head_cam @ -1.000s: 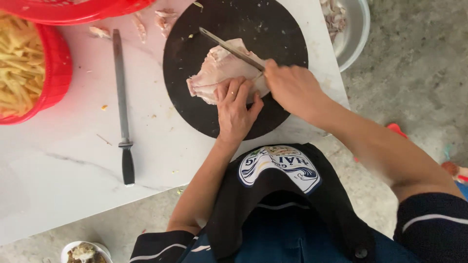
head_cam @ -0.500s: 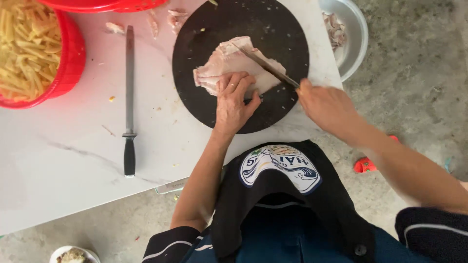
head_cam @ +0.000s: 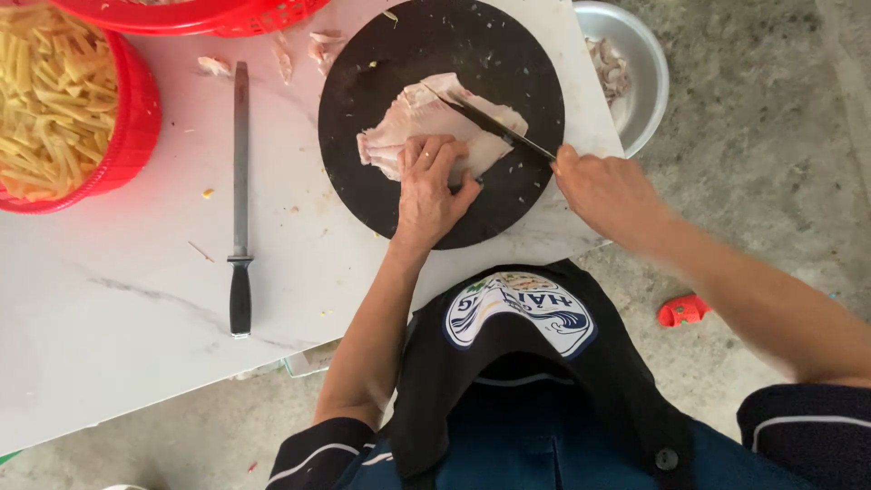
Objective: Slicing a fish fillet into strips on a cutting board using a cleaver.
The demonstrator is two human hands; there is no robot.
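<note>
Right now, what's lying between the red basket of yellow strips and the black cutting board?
In the head view, a long sharpening steel lies on the white table between them.

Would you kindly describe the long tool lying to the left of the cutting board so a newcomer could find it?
Start at the white marble table and find the round black cutting board. Left of it, between the board and the red basket of yellow strips, lies a sharpening steel. Unlike the knife in the right hand, it is a slim grey rod with a black handle, untouched.

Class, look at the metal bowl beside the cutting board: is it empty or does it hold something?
Not empty: the metal bowl holds a few pale scraps.
</note>
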